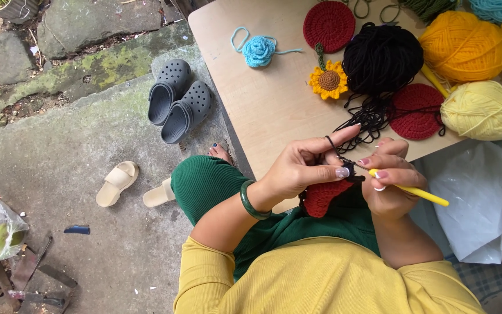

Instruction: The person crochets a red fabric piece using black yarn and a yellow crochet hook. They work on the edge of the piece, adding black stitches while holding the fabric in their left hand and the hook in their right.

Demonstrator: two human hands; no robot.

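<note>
Two hands grip tight: left pinching red crochet piece, right clasping yellow hook.

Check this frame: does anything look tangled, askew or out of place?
Yes. Loose strands spill from the black yarn skein into a tangle over the round dark red crocheted disc. On the ground, the two cream slide sandals lie apart at different angles.
</note>
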